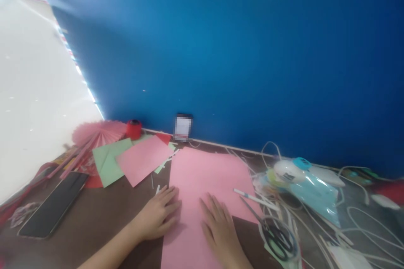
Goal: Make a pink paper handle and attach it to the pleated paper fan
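Two overlapping areas of pink paper (211, 172) lie flat on the dark table in front of me; I cannot tell whether they are separate sheets. My left hand (158, 214) rests at the paper's left edge, fingers spread, its tips touching the pink surface. Flat on the lower part of the paper lies my right hand (217, 227), fingers stretched forward. Neither hand holds anything. Just right of my right hand are black-handled scissors (268, 229), blades pointing toward the paper, and a white pen-like stick (255, 199) partly over the sheet.
Leftward lie a black phone (53, 206), a pink pleated paper fan (101, 132), a green sheet (110, 162) and a smaller pink sheet (145, 159). A roll of tape (295, 239) sits by the scissors. White cables (315, 214) and a blue plastic packet (318, 193) crowd the right. A blue wall (236, 59) rises behind.
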A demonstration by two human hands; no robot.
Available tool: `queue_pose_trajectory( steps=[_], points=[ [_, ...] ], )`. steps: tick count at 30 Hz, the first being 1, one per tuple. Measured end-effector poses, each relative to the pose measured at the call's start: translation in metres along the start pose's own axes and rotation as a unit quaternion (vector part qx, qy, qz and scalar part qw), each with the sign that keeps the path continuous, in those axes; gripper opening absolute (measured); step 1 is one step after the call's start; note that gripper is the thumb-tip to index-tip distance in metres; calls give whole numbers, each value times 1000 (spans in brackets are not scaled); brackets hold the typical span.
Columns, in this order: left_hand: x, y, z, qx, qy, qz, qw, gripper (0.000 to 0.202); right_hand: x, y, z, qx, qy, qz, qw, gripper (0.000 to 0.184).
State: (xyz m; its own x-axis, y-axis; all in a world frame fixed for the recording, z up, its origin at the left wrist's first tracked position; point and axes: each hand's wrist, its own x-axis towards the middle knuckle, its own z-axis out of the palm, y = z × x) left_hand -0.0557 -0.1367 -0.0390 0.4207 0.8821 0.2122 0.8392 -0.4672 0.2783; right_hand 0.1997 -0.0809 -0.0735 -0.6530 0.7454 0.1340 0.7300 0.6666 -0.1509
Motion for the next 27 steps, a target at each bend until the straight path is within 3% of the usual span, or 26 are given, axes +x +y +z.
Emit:
queue_pose_trajectory(
  steps=[3, 5, 7, 13, 18, 20, 24, 27],
  points=[
    [1, -14, -1, 44, 94, -40, 994, 34, 0, 1, -3, 2, -14, 4, 1000, 49],
    [-2, -31, -3, 94, 183, -99, 974, 27, 1, 0, -7, 4, -27, 9, 1000, 48],
    [-7, -51, -5, 137, 218, -149, 955, 27, 3, -2, -11, 9, -37, 13, 999, 47],
    [-18, -82, -7, 164, 176, -255, 937, 35, 4, -4, -14, 27, -47, 19, 998, 47],
    [-22, -90, -8, 113, 205, -319, 918, 31, 4, -2, -14, 38, -46, 16, 998, 47],
    [-23, -90, -14, 89, 273, -354, 890, 30, 4, -2, -13, 37, -49, 15, 998, 47],
    [-22, -84, -28, -1, 468, -377, 799, 33, 4, -1, -12, 36, -52, 12, 998, 47],
    [-24, -85, -31, -70, 538, -409, 734, 42, 4, -2, -12, 42, -43, 11, 998, 47]
  ],
)
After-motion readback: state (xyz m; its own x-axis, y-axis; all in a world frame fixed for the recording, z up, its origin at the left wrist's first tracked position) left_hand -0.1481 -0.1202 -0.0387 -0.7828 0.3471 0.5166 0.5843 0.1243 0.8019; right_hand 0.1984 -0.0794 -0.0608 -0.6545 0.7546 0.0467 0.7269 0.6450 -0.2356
